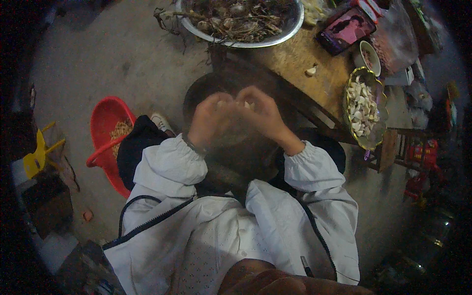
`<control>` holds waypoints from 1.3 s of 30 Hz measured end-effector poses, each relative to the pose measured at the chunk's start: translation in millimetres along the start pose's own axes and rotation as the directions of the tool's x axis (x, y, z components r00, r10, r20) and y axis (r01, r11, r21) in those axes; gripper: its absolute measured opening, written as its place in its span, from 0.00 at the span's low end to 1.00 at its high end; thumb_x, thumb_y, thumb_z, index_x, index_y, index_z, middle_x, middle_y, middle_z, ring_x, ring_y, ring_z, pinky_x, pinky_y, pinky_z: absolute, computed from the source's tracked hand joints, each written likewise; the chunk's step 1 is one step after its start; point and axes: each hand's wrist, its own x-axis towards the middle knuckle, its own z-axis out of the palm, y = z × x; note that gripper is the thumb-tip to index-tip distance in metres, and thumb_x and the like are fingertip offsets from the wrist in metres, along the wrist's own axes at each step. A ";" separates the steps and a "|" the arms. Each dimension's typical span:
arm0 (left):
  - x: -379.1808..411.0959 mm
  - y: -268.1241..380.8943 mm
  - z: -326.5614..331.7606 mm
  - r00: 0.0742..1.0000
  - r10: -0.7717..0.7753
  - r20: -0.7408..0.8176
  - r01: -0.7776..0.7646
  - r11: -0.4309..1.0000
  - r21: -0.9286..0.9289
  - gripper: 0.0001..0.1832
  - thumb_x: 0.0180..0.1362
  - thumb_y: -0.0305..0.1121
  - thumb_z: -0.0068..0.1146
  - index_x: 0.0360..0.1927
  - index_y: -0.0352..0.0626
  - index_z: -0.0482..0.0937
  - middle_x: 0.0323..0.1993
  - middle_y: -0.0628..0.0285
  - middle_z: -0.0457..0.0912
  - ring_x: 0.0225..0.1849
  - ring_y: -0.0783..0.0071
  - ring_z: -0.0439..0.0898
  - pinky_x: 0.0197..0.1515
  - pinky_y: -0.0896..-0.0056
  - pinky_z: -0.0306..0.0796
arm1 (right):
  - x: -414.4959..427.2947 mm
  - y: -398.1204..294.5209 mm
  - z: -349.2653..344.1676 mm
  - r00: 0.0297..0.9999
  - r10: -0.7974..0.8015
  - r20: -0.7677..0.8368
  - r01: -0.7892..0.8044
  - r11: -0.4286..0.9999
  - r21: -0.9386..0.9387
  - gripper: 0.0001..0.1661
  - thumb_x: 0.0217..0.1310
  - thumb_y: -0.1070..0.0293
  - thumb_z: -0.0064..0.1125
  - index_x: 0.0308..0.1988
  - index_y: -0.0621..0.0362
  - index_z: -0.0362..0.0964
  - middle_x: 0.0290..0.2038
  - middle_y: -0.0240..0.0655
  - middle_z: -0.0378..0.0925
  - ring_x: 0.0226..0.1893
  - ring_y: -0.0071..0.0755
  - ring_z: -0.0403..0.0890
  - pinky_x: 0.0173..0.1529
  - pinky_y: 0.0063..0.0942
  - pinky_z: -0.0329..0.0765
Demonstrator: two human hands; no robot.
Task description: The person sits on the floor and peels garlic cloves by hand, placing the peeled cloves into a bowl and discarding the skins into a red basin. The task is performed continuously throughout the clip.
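My left hand (212, 116) and my right hand (262, 112) meet fingertip to fingertip in front of me, both blurred. A pale garlic piece (249, 106) shows in the fingers of the right. Another pale garlic piece (221, 104) is partly hidden by the curled left fingers. Beneath them, between my knees, is a dark round container (192, 90) whose contents I cannot make out. To the right, a scalloped gold-rimmed glass dish (383, 107) holds many garlic cloves (361, 107). One loose clove (311, 70) lies on the wooden table (295, 48).
A metal basin (254, 44) of dried garlic bulbs with stalks stands ahead. The table also bears a phone (346, 27), a small cup (375, 61) and a plastic bag (398, 40). At left, a red basket (101, 121) of peanut-like pods stands on the floor beside my leg.
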 end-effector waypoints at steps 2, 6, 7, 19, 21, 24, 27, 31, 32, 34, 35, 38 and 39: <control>0.2 0.3 -3.7 0.999 -0.030 0.038 0.029 0.999 0.017 0.07 0.61 0.32 0.50 0.41 0.42 0.70 0.26 0.68 0.71 0.19 0.87 0.65 0.16 0.86 0.55 | 2.7 -0.5 -4.5 0.996 -0.076 0.049 0.079 0.994 -0.069 0.11 0.57 0.69 0.58 0.40 0.58 0.67 0.33 0.25 0.71 0.34 0.15 0.72 0.38 0.17 0.70; -0.5 7.5 -7.4 0.984 -0.124 0.130 0.123 0.992 0.010 0.08 0.62 0.33 0.50 0.41 0.43 0.69 0.25 0.69 0.70 0.18 0.89 0.63 0.15 0.87 0.54 | 2.4 -9.4 -8.9 0.984 0.080 0.158 -0.105 0.981 0.161 0.11 0.58 0.68 0.58 0.40 0.58 0.68 0.31 0.25 0.71 0.33 0.14 0.72 0.36 0.16 0.70; -1.4 9.5 -6.3 0.979 -0.147 0.140 0.148 0.989 -0.003 0.08 0.62 0.33 0.50 0.42 0.43 0.69 0.25 0.69 0.70 0.18 0.89 0.62 0.15 0.88 0.53 | 1.7 -9.4 -9.3 0.981 0.102 0.164 -0.130 0.978 0.166 0.11 0.58 0.68 0.57 0.40 0.58 0.68 0.31 0.24 0.72 0.32 0.13 0.72 0.35 0.16 0.70; -0.5 3.0 -7.4 0.979 -0.085 0.184 0.092 0.995 -0.027 0.07 0.61 0.31 0.51 0.40 0.44 0.69 0.26 0.68 0.72 0.19 0.88 0.64 0.15 0.88 0.53 | -1.3 -4.4 -5.7 0.982 0.096 0.160 -0.121 0.981 0.154 0.10 0.62 0.68 0.52 0.42 0.59 0.65 0.27 0.27 0.73 0.25 0.17 0.74 0.28 0.17 0.70; 0.9 -2.0 -10.1 0.984 -0.081 0.158 0.083 0.996 -0.008 0.06 0.60 0.29 0.51 0.40 0.44 0.69 0.26 0.69 0.72 0.20 0.88 0.64 0.16 0.88 0.53 | -1.1 -3.7 -4.5 0.983 0.100 0.157 -0.126 0.977 0.170 0.10 0.62 0.67 0.52 0.42 0.59 0.65 0.27 0.27 0.73 0.25 0.17 0.74 0.28 0.17 0.70; 1.1 -3.2 -12.1 0.991 -0.058 0.121 0.046 0.994 0.094 0.06 0.59 0.27 0.51 0.39 0.44 0.69 0.27 0.69 0.71 0.20 0.89 0.64 0.16 0.88 0.53 | -2.3 -1.6 -2.7 0.983 0.128 0.134 -0.150 0.973 0.175 0.10 0.62 0.67 0.52 0.40 0.59 0.66 0.26 0.28 0.73 0.24 0.17 0.74 0.27 0.18 0.70; 1.3 -1.9 -12.0 0.990 -0.041 0.136 0.020 0.988 0.155 0.06 0.59 0.27 0.51 0.38 0.45 0.69 0.27 0.70 0.71 0.20 0.89 0.63 0.16 0.87 0.53 | -3.6 -1.7 -0.3 0.986 0.143 0.084 -0.152 0.982 0.111 0.09 0.62 0.66 0.52 0.39 0.59 0.66 0.26 0.28 0.73 0.24 0.16 0.74 0.27 0.18 0.70; 0.8 -4.2 -10.9 0.991 -0.019 0.136 -0.012 0.974 0.225 0.06 0.59 0.27 0.51 0.38 0.44 0.68 0.27 0.70 0.70 0.19 0.88 0.62 0.16 0.87 0.53 | -6.2 4.9 4.2 0.989 0.144 0.034 -0.146 0.986 0.084 0.08 0.62 0.66 0.51 0.37 0.59 0.67 0.26 0.27 0.72 0.23 0.16 0.73 0.27 0.18 0.70; 1.9 -6.8 -12.2 0.988 0.023 0.150 -0.062 0.965 0.256 0.06 0.59 0.28 0.51 0.38 0.44 0.68 0.27 0.70 0.70 0.19 0.88 0.63 0.16 0.87 0.53 | -7.0 5.6 5.1 0.989 0.149 0.021 -0.150 0.986 0.077 0.08 0.62 0.67 0.51 0.37 0.59 0.67 0.25 0.27 0.72 0.23 0.16 0.73 0.27 0.18 0.70; 2.8 -9.3 -13.8 0.985 0.067 0.157 -0.112 0.949 0.294 0.05 0.59 0.28 0.50 0.38 0.44 0.68 0.26 0.70 0.70 0.19 0.88 0.63 0.16 0.86 0.53 | -7.5 -0.2 7.7 0.992 0.127 -0.010 -0.126 0.990 0.057 0.07 0.62 0.67 0.51 0.36 0.59 0.67 0.25 0.26 0.71 0.23 0.16 0.73 0.27 0.18 0.70; 2.3 -8.7 -13.5 0.986 0.070 0.152 -0.113 0.947 0.301 0.05 0.59 0.29 0.50 0.38 0.44 0.68 0.26 0.70 0.70 0.19 0.88 0.63 0.16 0.86 0.54 | -7.6 -2.2 8.9 0.993 0.116 -0.025 -0.115 0.992 0.046 0.07 0.62 0.67 0.51 0.36 0.59 0.66 0.24 0.26 0.71 0.23 0.16 0.73 0.27 0.18 0.69; -1.7 1.3 -5.6 0.993 -0.009 0.114 -0.019 0.970 0.241 0.06 0.60 0.30 0.50 0.38 0.44 0.68 0.26 0.70 0.69 0.19 0.88 0.63 0.16 0.86 0.54 | -8.6 0.8 11.8 0.991 0.074 -0.111 -0.069 0.997 0.046 0.07 0.62 0.66 0.51 0.36 0.58 0.67 0.25 0.27 0.70 0.23 0.15 0.72 0.27 0.17 0.69; -2.0 1.0 -7.2 0.993 -0.012 0.120 -0.015 0.976 0.218 0.06 0.60 0.31 0.50 0.38 0.44 0.68 0.26 0.70 0.69 0.19 0.88 0.63 0.17 0.86 0.54 | -8.6 0.4 11.9 0.989 0.092 -0.113 -0.081 0.992 0.097 0.07 0.61 0.67 0.51 0.36 0.58 0.66 0.25 0.27 0.70 0.24 0.15 0.72 0.27 0.17 0.69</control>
